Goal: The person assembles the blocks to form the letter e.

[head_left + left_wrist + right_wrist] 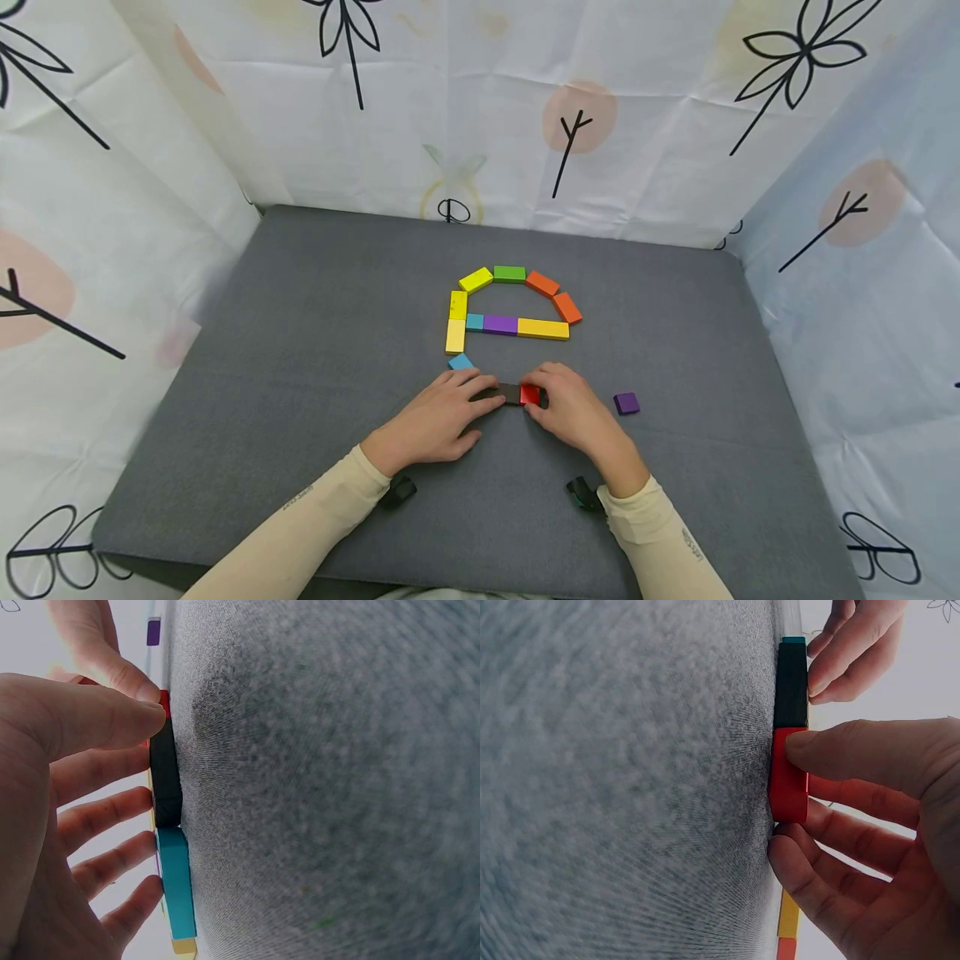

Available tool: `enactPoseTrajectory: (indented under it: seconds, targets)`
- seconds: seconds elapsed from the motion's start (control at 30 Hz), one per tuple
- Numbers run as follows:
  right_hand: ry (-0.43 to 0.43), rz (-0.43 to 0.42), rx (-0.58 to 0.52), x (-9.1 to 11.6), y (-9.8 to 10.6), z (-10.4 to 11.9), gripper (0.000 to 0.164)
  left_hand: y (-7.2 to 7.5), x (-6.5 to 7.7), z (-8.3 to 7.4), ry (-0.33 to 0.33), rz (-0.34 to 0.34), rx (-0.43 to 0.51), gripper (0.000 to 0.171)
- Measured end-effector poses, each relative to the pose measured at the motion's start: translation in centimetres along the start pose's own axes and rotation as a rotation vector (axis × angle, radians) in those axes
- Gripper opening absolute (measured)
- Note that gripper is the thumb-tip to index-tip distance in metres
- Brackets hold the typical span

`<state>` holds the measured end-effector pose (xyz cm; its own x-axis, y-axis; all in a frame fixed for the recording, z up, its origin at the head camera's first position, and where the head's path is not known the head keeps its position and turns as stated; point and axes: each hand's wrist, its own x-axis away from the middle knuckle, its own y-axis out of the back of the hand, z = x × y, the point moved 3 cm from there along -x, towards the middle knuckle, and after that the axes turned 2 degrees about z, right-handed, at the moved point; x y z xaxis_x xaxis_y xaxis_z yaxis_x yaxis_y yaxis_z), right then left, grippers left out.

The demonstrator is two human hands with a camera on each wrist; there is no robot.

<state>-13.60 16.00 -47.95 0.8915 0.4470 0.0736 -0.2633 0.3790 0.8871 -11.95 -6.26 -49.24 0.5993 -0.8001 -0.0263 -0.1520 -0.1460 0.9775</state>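
Note:
My right hand (573,408) pinches a red block (789,780) between thumb and fingers, low on the table. The red block meets the end of a black block (509,394) in a line. Fingertips of my left hand (442,417) rest on the black block, its thumb held apart. A blue block (176,881) lies at the black block's other end, slanting upward and partly hidden by the left hand in the head view. Above it, yellow blocks (456,335) stand end to end as a short column.
A closed loop runs from the column through a green block (509,274), orange blocks (567,308), a long yellow block (543,329), a purple block (500,325) and a small blue block (475,322). One loose purple block (626,403) lies right of my right hand on the grey table (337,300).

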Motion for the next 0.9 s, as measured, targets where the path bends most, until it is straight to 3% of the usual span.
enactPoseTrajectory:
  seconds: [0.9]
  targets:
    - [-0.026,0.012,-0.015,0.14,-0.01,0.14,0.036,0.17,-0.01,-0.04,-0.001,-0.004,0.015,0.054]
